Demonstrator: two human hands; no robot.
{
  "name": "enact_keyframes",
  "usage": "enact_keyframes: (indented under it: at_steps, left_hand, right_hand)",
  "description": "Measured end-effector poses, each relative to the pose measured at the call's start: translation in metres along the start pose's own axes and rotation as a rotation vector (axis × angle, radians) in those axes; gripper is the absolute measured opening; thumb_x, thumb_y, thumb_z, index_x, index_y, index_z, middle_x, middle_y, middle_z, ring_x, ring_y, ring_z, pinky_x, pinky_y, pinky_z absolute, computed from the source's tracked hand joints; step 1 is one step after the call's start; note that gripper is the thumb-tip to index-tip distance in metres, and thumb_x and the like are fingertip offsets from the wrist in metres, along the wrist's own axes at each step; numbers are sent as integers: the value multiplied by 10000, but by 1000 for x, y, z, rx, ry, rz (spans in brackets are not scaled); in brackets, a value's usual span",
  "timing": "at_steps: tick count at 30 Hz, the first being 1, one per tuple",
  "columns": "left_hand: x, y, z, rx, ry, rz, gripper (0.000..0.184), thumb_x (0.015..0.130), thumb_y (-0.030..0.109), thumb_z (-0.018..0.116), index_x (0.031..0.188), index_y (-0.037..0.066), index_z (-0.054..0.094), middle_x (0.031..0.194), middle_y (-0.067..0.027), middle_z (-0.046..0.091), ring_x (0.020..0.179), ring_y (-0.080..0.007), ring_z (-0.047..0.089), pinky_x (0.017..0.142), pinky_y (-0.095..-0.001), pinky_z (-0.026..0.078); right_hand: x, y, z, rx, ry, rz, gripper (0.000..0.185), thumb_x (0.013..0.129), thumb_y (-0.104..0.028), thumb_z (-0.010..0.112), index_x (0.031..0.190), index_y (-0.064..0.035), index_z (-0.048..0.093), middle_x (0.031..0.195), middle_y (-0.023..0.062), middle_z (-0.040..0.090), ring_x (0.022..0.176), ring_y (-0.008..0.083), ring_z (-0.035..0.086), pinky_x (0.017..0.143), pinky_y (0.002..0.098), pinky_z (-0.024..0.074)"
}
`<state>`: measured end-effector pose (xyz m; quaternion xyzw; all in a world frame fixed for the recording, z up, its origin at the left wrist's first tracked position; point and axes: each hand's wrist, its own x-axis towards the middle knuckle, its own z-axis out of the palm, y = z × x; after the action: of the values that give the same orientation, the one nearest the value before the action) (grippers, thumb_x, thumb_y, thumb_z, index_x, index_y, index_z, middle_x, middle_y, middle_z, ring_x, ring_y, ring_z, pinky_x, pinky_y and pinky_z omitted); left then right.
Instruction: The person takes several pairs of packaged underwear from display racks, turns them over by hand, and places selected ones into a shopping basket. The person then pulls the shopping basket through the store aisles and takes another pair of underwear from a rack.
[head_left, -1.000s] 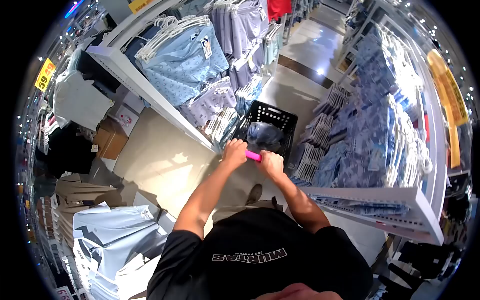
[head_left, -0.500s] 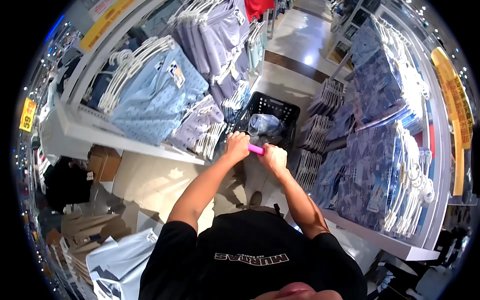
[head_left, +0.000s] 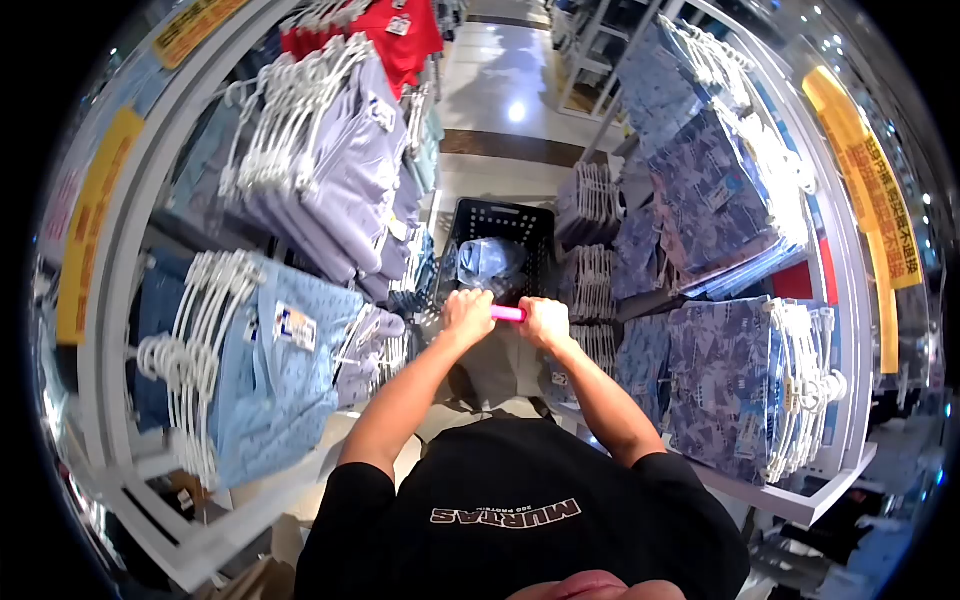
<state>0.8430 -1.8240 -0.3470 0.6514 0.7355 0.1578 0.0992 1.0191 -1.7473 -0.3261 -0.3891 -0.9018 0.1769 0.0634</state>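
Both my hands grip a pink handle (head_left: 508,313) in front of my body. My left hand (head_left: 468,316) is wrapped round its left end, and my right hand (head_left: 545,322) closes on the right end. Just beyond the handle is a black shopping basket (head_left: 505,210) with holes in its walls. Bundled blue clothing (head_left: 487,262), partly in what looks like clear plastic, lies inside it. The lower part of the basket and whatever carries it are hidden behind my hands.
Racks flank the narrow aisle. Light blue garments (head_left: 285,380) and lavender garments (head_left: 345,180) hang at left, patterned blue ones (head_left: 720,370) at right. White hangers (head_left: 795,400) stick out. A white rack corner (head_left: 815,508) juts out near my right. Shiny floor (head_left: 490,90) stretches ahead.
I have moved forward along the aisle with the handle and basket, and the view has turned. The left rack's garments now sit nearer and lower. Both hands keep their hold.
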Motion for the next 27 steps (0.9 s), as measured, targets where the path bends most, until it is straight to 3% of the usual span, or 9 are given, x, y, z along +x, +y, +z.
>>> enact_keyframes:
  at_steps: [4,8,14,17,27]
  left_hand:
    - [59,-11,-25,-18,-235,44,289,729,304,730,895,67,716,857,-165,714,840,-340,706,763,-452,553]
    - [114,-19,-39,-36,-369,15,338,742,391,689,919,108,740,865,-175,722,841,-353,707,782,-452,549]
    - [178,-26,-34,-15,-274,-33,237,757,283,708,867,73,718,870,-166,714,854,-344,698,766,-450,538]
    - [209,-35,-26,-19,-183,-10,213,744,262,722,821,65,695,844,-157,705,840,-343,687,759,-454,526]
    - [321,-37,-30,-10,-230,-104,215,729,280,731,813,88,682,875,-141,705,887,-346,671,780,-469,506]
  right_hand:
    - [44,15,-1,-11,68,29,269,717,-370,758,755,-123,658,739,88,662,729,308,675,641,424,530]
    - [86,31,-9,-38,52,45,303,714,-396,762,740,-119,641,731,84,655,732,307,675,642,428,534]
    - [148,62,-19,-6,73,51,248,741,-357,723,812,-122,692,796,88,686,796,296,683,709,421,543]
    - [179,80,-15,-9,198,4,229,705,-333,731,739,-119,657,727,70,649,752,280,673,666,408,538]
    - [270,133,-44,86,175,-9,238,736,-311,754,833,-122,647,791,63,626,806,271,660,724,408,525]
